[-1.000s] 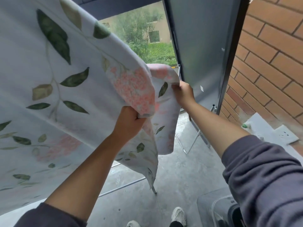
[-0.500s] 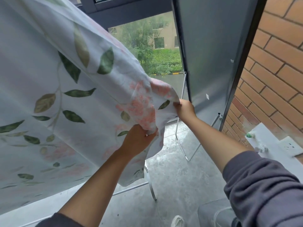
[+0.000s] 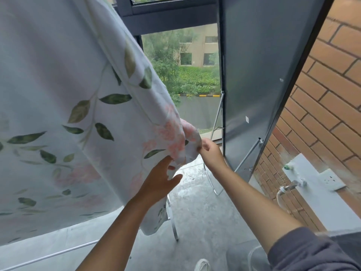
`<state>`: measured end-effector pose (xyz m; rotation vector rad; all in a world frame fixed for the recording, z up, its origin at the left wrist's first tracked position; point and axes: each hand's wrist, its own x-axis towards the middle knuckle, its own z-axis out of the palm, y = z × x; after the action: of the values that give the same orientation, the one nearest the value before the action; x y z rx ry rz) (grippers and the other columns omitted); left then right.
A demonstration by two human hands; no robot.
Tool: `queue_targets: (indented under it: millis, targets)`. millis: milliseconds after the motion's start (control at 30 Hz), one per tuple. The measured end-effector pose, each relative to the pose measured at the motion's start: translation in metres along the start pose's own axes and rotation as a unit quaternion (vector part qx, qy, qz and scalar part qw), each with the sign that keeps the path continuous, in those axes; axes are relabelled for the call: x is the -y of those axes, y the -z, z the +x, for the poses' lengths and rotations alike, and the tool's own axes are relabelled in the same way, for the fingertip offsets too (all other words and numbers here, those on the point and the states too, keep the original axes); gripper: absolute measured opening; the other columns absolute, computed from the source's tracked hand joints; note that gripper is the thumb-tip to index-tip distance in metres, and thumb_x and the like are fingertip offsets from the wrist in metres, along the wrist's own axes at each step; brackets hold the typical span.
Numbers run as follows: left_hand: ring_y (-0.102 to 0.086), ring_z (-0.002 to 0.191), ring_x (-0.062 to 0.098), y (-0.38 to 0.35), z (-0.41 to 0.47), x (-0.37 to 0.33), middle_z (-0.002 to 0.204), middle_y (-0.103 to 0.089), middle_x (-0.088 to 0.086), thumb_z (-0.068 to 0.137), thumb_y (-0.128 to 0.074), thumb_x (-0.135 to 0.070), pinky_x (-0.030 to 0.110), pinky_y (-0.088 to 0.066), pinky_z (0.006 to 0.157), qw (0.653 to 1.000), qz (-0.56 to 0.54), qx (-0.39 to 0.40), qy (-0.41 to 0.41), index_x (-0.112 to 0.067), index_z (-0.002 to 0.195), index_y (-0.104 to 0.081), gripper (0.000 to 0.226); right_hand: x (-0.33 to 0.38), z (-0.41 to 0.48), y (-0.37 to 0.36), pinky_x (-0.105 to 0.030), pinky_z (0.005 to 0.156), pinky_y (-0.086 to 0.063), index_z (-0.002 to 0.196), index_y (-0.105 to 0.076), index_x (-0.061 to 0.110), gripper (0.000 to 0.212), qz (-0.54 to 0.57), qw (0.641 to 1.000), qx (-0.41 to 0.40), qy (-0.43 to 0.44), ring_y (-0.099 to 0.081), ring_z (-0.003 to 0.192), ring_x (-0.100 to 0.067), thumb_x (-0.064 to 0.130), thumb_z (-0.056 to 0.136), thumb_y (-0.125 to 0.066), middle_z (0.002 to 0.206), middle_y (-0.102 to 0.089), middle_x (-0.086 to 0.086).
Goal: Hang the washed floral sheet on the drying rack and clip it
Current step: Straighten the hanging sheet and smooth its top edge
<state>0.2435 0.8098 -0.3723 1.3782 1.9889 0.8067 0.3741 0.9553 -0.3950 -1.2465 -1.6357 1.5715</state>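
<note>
The floral sheet (image 3: 64,114), white with green leaves and pink blossoms, drapes across the left half of the view and slopes down to a bunched corner at the centre. My right hand (image 3: 210,153) pinches that corner. My left hand (image 3: 160,182) is just below the sheet's edge with its fingers spread, holding nothing. The drying rack's metal legs (image 3: 173,222) and a low rail show beneath the sheet; its top bar is hidden by the fabric. No clip is in view.
An open dark window panel (image 3: 263,75) stands at centre right, with a brick wall (image 3: 322,104) beyond it. A tap (image 3: 289,187) and a socket (image 3: 330,179) sit on a white strip of that wall. The floor (image 3: 205,212) is wet concrete.
My left hand has let go of the sheet and opened. The sheet's corner and my right hand have dropped lower, and the view has tilted upward.
</note>
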Motion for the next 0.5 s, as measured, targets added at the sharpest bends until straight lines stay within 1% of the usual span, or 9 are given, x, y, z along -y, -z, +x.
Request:
queue_targets:
  millis: [33, 100, 133, 200, 267, 300, 400, 500]
  targets:
    - [-0.052, 0.1, -0.007, 0.002, -0.01, 0.007, 0.118, -0.046, -0.025, 0.085, -0.063, -0.034, 0.019, -0.048, 0.084, 1.0, -0.005, -0.004, 0.013, -0.037, 0.128, -0.041, 0.049, -0.002, -0.012, -0.005, -0.014, 0.07, -0.045, 0.11, -0.063, 0.02, 0.022, 0.021, 1.0, -0.005, -0.005, -0.062, 0.096, -0.005, 0.018, 0.089, -0.055, 0.104, -0.067, 0.006]
    - [-0.053, 0.105, -0.003, 0.006, -0.031, 0.021, 0.122, -0.047, -0.025, 0.086, -0.062, -0.032, 0.019, -0.047, 0.087, 0.999, -0.028, -0.012, 0.036, -0.04, 0.125, -0.042, 0.045, -0.005, -0.038, -0.016, -0.019, 0.075, -0.044, 0.121, -0.058, 0.021, 0.035, 0.046, 0.998, -0.031, -0.024, -0.059, 0.102, -0.008, 0.013, 0.088, -0.052, 0.113, -0.063, 0.005]
    - [-0.054, 0.106, -0.001, 0.012, -0.047, 0.029, 0.122, -0.049, -0.022, 0.086, -0.063, -0.03, 0.02, -0.048, 0.087, 0.998, -0.043, -0.021, 0.049, -0.039, 0.124, -0.044, 0.043, -0.006, -0.056, -0.027, -0.022, 0.076, -0.044, 0.124, -0.056, 0.021, 0.039, 0.052, 0.997, -0.047, -0.033, -0.057, 0.103, -0.01, 0.009, 0.087, -0.049, 0.116, -0.061, 0.005]
    - [-0.056, 0.105, 0.002, 0.019, -0.068, 0.042, 0.121, -0.052, -0.019, 0.087, -0.063, -0.026, 0.016, -0.047, 0.083, 0.995, -0.06, -0.039, 0.066, -0.034, 0.124, -0.048, 0.04, -0.007, -0.082, -0.042, -0.027, 0.082, -0.047, 0.124, -0.054, 0.022, 0.04, 0.06, 0.995, -0.066, -0.046, -0.055, 0.106, -0.011, 0.004, 0.088, -0.046, 0.119, -0.057, 0.004]
    - [-0.058, 0.101, 0.003, 0.033, -0.091, 0.054, 0.119, -0.054, -0.016, 0.088, -0.062, -0.023, 0.013, -0.046, 0.076, 0.994, -0.061, -0.061, 0.069, -0.029, 0.124, -0.05, 0.038, -0.005, -0.11, -0.063, -0.034, 0.091, -0.048, 0.123, -0.052, 0.023, 0.04, 0.064, 0.995, -0.061, -0.048, -0.053, 0.111, -0.012, 0.002, 0.089, -0.045, 0.12, -0.056, 0.005]
    - [-0.059, 0.099, 0.004, 0.041, -0.105, 0.062, 0.118, -0.056, -0.015, 0.089, -0.061, -0.02, 0.013, -0.046, 0.074, 0.993, -0.064, -0.076, 0.07, -0.027, 0.123, -0.052, 0.036, -0.002, -0.124, -0.076, -0.036, 0.093, -0.048, 0.122, -0.052, 0.023, 0.04, 0.07, 0.995, -0.059, -0.05, -0.053, 0.112, -0.013, 0.002, 0.089, -0.045, 0.119, -0.056, 0.005]
    - [-0.06, 0.093, 0.0, 0.072, -0.154, 0.085, 0.116, -0.06, -0.01, 0.088, -0.06, -0.012, 0.005, -0.045, 0.068, 0.986, -0.088, -0.122, 0.068, -0.022, 0.117, -0.056, 0.031, 0.008, -0.163, -0.123, -0.036, 0.088, -0.049, 0.118, -0.054, 0.019, 0.036, 0.106, 0.992, -0.046, -0.049, -0.057, 0.107, -0.016, 0.0, 0.089, -0.047, 0.113, -0.06, 0.003]
    - [-0.058, 0.089, -0.008, 0.109, -0.22, 0.116, 0.111, -0.061, -0.009, 0.087, -0.059, -0.006, 0.003, -0.043, 0.068, 0.976, -0.118, -0.167, 0.069, -0.021, 0.112, -0.059, 0.029, 0.024, -0.205, -0.185, -0.036, 0.082, -0.05, 0.117, -0.057, 0.016, 0.034, 0.142, 0.989, -0.027, -0.035, -0.059, 0.102, -0.018, 0.0, 0.089, -0.049, 0.113, -0.063, -0.002]
